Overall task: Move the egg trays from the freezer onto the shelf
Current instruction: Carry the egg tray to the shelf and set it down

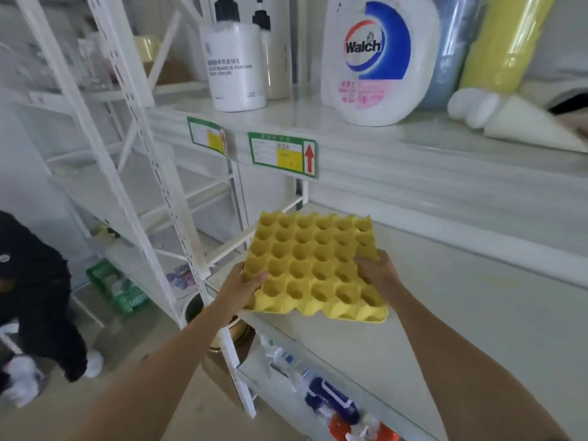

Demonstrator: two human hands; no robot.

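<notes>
A yellow egg tray (313,265) with empty cups lies at the left front corner of the white middle shelf (461,297). My left hand (243,289) grips its near left edge, thumb on top. My right hand (378,272) holds its right edge, fingers over the rim. The tray's near edge reaches the shelf's front lip. The freezer is out of view.
On the upper shelf stand a white lotion bottle (234,63), a Walch detergent jug (380,58) and rolled mats (506,43). Bottles (331,399) sit on the lower shelf. A white upright post (203,272) stands left of the tray. A person in black (35,291) crouches at the left.
</notes>
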